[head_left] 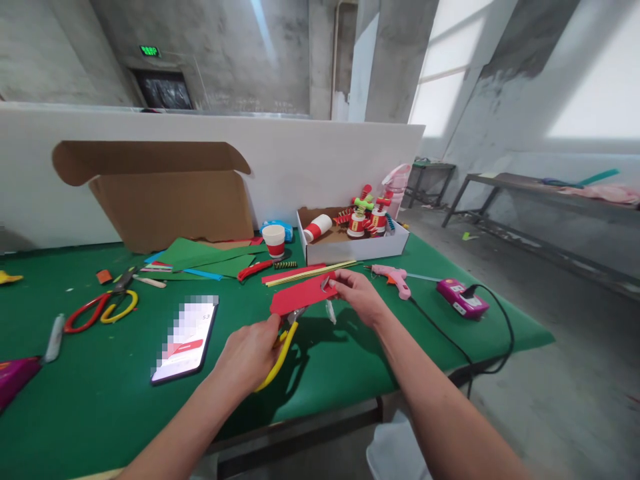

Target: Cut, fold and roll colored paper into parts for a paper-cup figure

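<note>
My left hand [253, 353] is closed around the scissors [284, 360], whose yellow handle loop shows below the fingers. Its thumb side also meets the near left end of a strip of red paper [299, 295]. The scissor blades pass beneath the paper and are mostly hidden. My right hand [357, 293] pinches the paper's right end between thumb and fingers. A small curved opening or shiny edge shows by those fingertips; I cannot tell which. Left of my hands lies a phone [187, 340] with a lit screen.
Behind the hands stand a paper cup [275, 241] and a white box [356, 252] holding cup-and-spring figures. A pink glue gun [395, 280] lies right, its cable near a purple box [461, 298]. Other scissors [120, 298], green paper [200, 257] and an open cardboard box [175, 207] are left.
</note>
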The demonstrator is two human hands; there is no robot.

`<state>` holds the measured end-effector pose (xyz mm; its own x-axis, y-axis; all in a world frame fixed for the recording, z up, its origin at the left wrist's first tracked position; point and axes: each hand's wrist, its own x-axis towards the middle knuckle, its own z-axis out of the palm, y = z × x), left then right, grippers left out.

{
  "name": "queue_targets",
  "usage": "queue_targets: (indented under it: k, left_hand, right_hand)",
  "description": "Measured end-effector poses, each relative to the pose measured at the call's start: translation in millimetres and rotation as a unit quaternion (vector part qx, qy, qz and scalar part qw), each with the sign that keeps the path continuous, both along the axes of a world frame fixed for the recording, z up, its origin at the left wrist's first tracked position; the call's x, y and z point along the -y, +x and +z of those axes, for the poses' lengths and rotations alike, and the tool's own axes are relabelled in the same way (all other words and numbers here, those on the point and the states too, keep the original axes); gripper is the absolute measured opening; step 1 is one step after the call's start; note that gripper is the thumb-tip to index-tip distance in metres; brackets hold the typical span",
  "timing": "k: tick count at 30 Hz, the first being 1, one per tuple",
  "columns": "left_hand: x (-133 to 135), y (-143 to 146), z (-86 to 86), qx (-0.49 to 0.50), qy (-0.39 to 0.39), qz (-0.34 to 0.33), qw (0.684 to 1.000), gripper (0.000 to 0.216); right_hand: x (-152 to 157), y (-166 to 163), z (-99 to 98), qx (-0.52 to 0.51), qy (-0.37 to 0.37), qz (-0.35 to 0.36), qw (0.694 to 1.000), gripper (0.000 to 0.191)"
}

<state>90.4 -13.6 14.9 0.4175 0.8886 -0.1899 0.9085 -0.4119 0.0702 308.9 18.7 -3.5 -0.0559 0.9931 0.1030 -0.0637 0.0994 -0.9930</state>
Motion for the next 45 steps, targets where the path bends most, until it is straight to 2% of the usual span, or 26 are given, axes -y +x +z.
queue_targets:
  k: [7, 23, 27, 30, 32, 34, 37, 40, 45]
  left_hand:
    - [0.2, 2.0, -2.1, 0.031, -0.001, 0.000, 1.000, 0.021]
    - [1.5, 1.0, -2.6, 0.088, -0.033, -0.008, 0.996, 0.019]
    - [-0.1, -0.3, -2.5, 0.166, -0.050, -0.016, 0.985, 0.019]
    - [-1.2, -2.9, -5.2, 0.300, -0.133, 0.007, 0.945, 0.027]
    - [-2.0, -4.4, -6.3, 0.386, -0.223, 0.028, 0.895, 0.035]
    - [-3.6, -5.2, -5.8, 0.461, -0.268, 0.042, 0.845, 0.039]
    - [-8.2, -4.6, -3.4, 0.550, -0.250, 0.079, 0.793, 0.038]
    - [-13.5, -2.5, -2.8, 0.604, -0.224, 0.124, 0.755, 0.039]
    - [-14.9, 0.0, -5.2, 0.679, -0.225, 0.158, 0.681, 0.038]
  right_hand:
    - [1.9, -1.8, 2.9, 0.024, 0.022, -0.003, 0.999, 0.014]
    - [3.6, -4.2, 5.2, 0.027, 0.014, -0.006, 1.000, 0.026]
    - [4.1, -3.8, 5.5, 0.038, 0.021, -0.002, 0.999, 0.024]
    - [4.1, -4.2, 4.6, 0.039, 0.021, -0.001, 0.999, 0.021]
    - [4.2, -5.4, 4.3, 0.021, 0.014, -0.002, 1.000, 0.018]
    - [4.6, -7.3, 4.1, 0.001, 0.006, -0.004, 1.000, 0.017]
    - [5.7, -11.2, 3.5, -0.007, -0.006, 0.002, 1.000, 0.024]
    - [8.2, -17.3, 2.5, 0.006, -0.014, 0.029, 0.999, 0.031]
    - [15.6, -34.1, 1.4, 0.086, 0.029, 0.087, 0.992, 0.038]
